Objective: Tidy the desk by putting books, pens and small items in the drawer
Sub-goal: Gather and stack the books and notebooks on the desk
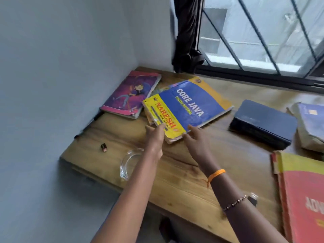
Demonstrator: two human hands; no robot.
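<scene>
- My left hand (155, 135) is at the near corner of the Core Java book (188, 106), thumb on the yellow cover strip and fingers tucked under the edge, pinching it.
- My right hand (194, 139) is on the same near edge, just to the right, fingers curled round the worn corner of the pages.
- The book lies on the wooden desk (175, 172), its far end resting on other books beneath it.
- The pink cartoon notebook (130, 94) sits to its left, close against the wall.
- A dark blue book (263, 123) lies well off to the right, and a red and yellow book (301, 195) is at the near right.
- A clear glass ashtray (129, 163) sits under my left forearm, with a small dark cap (103, 147) lying left of it.
- Orange thread band (216, 174) is on my right wrist.
</scene>
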